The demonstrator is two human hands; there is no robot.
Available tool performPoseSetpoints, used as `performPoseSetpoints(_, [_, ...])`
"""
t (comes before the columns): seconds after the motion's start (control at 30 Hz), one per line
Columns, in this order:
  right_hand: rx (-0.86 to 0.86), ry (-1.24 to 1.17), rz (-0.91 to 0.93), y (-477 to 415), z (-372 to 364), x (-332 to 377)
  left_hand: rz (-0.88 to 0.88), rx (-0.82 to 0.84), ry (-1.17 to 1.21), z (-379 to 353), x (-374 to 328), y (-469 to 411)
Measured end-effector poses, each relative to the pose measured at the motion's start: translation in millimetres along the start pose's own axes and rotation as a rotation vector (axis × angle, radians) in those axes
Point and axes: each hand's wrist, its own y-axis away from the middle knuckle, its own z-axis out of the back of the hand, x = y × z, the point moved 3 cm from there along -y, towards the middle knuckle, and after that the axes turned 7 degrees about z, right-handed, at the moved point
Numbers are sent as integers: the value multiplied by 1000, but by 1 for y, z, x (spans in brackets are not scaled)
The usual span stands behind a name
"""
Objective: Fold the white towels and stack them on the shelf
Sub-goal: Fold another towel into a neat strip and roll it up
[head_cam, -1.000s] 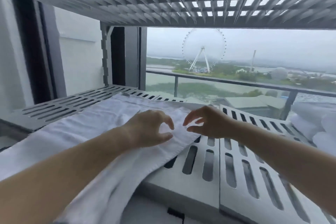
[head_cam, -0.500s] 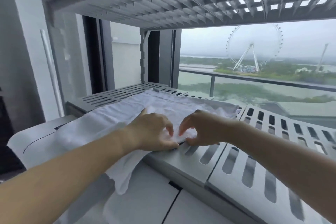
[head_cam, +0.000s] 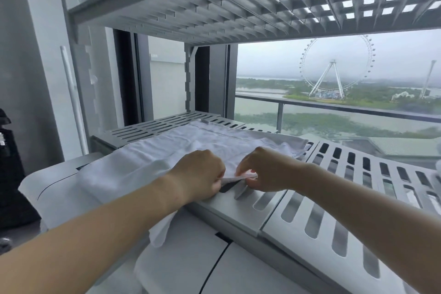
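White towel (head_cam: 167, 148) lies spread on slatted grey shelf (head_cam: 334, 210), 9 o'clock end draping off onto white appliance (head_cam: 191, 258) below. Left hand (head_cam: 199, 174) and right hand (head_cam: 267, 169) close together, each pinching towel's near hem at shelf's front edge. Judged early: fold only starting, no folded stack in view. Bare slats toward 3 o'clock give room for stacking. Upper shelf (head_cam: 238, 2) at 12 o'clock caps lift height; slots could catch hem.
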Motion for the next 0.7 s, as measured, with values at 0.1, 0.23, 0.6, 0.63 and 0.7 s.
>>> performPoseSetpoints(0.1, [-6, 65, 17, -5, -1, 6, 11, -36, 82, 7, 1, -2])
performPoseSetpoints(0.23, [-150, 67, -2, -2, 8, 4, 24, -88, 272, 17, 4, -1])
performPoseSetpoints(0.6, [-180, 18, -80, 16, 5, -8, 40, -3, 181, 22, -12, 1])
performPoseSetpoints(0.63, [-211, 21, -101, 17, 11, -13, 34, -59, 221, 28, -14, -1])
performPoseSetpoints(0.7, [-260, 2, -136, 19, 22, -22, 26, -111, 328, 37, -20, -5])
